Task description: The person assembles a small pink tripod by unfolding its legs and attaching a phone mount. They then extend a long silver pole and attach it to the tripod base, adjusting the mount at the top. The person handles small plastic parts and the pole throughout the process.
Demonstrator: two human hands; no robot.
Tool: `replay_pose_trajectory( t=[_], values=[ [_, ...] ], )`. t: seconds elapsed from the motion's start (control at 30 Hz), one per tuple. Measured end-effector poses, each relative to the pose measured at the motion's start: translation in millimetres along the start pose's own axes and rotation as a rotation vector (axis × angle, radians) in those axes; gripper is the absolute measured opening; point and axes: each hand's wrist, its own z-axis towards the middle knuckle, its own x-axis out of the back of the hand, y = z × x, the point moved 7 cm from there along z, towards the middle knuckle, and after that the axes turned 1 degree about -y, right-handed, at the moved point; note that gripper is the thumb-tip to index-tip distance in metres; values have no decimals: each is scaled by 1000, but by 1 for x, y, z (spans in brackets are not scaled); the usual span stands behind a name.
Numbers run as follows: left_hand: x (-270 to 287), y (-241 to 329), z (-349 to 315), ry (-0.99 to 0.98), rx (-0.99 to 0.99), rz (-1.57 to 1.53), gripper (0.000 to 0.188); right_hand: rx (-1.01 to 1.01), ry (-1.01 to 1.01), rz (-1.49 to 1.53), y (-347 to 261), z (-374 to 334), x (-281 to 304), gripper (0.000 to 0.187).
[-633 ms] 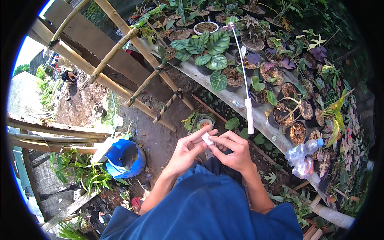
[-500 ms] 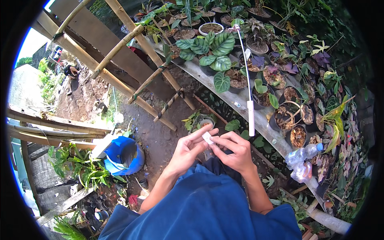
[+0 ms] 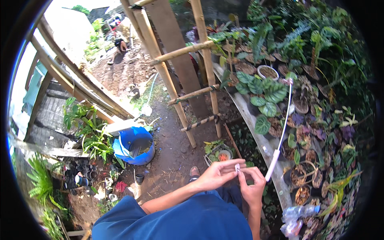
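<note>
Garden soil (image 3: pixel 168 134) | white piece (image 3: pixel 237 167) | between left grip (image 3: pixel 218 175) and right grip (image 3: pixel 252 185)

harsh daylight at upper left, deep shade at upper right
strong sun bleaches the upper-left edge to flat white and brightens the dirt path (image 3: pixel 120 70) just inside it; the shirt (image 3: pixel 172 216) sits in softer, more even light, the inside of the blue tub (image 3: pixel 136 148) is darker than its rim, and the plants (image 3: pixel 340 24) at upper right sink into dim green; a slight smear softens leaf edges and both hands, and the small white thing (image 3: pixel 237 167) between the fingers is too blurred to read; the wide lens curves the poles (image 3: pixel 78 82) at left, tints the left rim blue and leaves the corners black.
</note>
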Motion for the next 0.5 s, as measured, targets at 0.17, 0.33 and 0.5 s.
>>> replay_pose_trajectory(
  t=[0.17,0.33,0.5],
  values=[
    [16,-5,-7,80,-10,-50,42,-51,-1,75,1,1,-16,8],
    [34,-3,-26,219,-165,-36,30,-100,-43,172,8,6,-33,10],
    [46,6,-49,397,-247,-104,29,20,-150,210,-16,24,-60,10]
  ],
)
